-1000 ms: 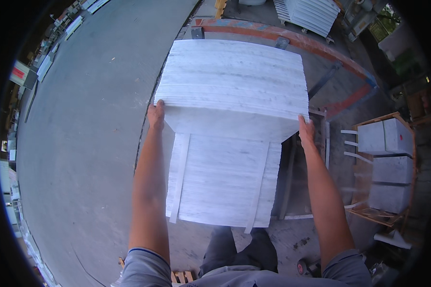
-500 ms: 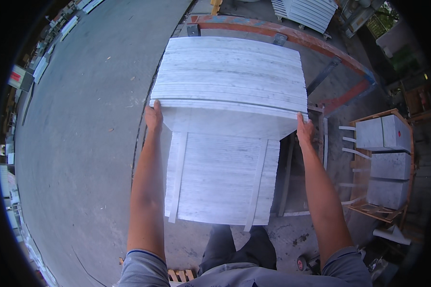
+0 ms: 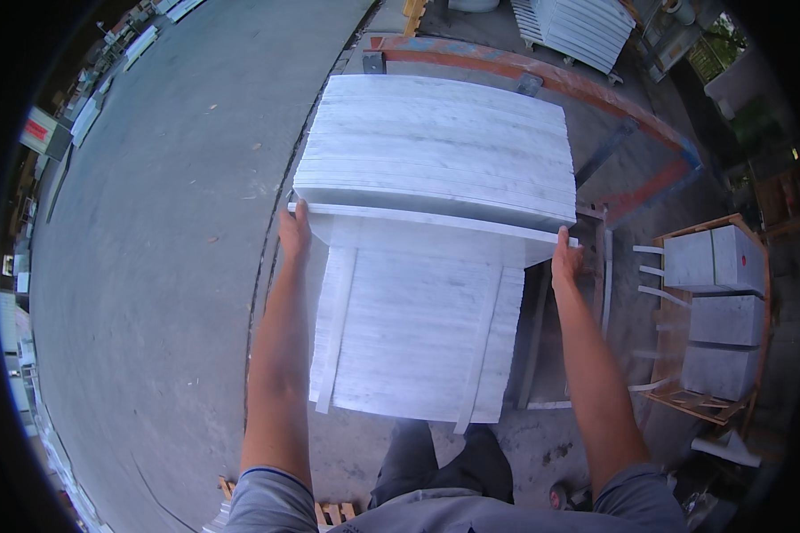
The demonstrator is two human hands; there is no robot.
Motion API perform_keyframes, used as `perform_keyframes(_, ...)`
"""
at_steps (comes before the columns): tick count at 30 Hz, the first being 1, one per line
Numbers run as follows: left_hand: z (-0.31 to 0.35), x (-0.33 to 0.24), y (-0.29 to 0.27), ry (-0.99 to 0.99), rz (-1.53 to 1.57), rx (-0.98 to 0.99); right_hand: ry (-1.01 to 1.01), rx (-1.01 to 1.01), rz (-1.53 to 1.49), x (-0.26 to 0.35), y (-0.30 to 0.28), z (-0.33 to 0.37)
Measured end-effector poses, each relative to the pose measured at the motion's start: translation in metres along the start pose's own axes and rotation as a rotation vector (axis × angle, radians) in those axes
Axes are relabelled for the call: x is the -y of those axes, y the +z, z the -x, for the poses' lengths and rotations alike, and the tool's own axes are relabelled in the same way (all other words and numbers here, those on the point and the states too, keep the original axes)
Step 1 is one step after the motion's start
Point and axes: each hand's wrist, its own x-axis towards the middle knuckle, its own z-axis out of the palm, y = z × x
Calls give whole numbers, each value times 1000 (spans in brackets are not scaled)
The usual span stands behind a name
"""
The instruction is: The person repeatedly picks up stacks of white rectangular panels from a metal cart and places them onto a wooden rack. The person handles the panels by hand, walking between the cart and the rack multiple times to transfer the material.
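Observation:
My left hand grips the left end of a white stone slab, thumb over its top edge. At the opposite end my right hand holds the same slab, thumb on top and fingers curled behind. The slab stands on edge, apart from the far stack of upright white slabs, with a dark gap between them. Nearer to me is a second stack of slabs, crossed by two pale strips running toward me. The held slab's lower part hides the far end of this near stack.
An orange metal rack frame with dark posts runs behind and right of the far stack. Grey stone blocks sit in a wooden crate at the right. More pale slabs stand at the back. Concrete floor extends left.
Both hands have drawn the slab toward me, away from the far stack. The gap behind it has widened.

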Motion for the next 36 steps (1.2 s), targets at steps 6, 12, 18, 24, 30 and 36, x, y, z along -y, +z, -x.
perform_keyframes(6, 13, 14, -20, -74, 271, 68, 673, 470, -806, 9, 13, 34)
perform_keyframes(12, -9, 21, -40, -757, 682, 346, 758, 530, -1054, 14, 38, 57)
perform_keyframes(18, -50, 95, -14, -970, 988, 845, 782, 544, -1139, 8, 36, 61)
perform_keyframes(24, -116, 230, 14, 296, 61, 1150, 945, 593, -1201, 13, 30, 83)
perform_keyframes(30, -73, 219, 4, -192, 379, 947, 824, 586, -1160, -11, 33, 97)
perform_keyframes(36, -17, 167, -33, -645, 759, 791, 903, 619, -1221, -51, 23, 113)
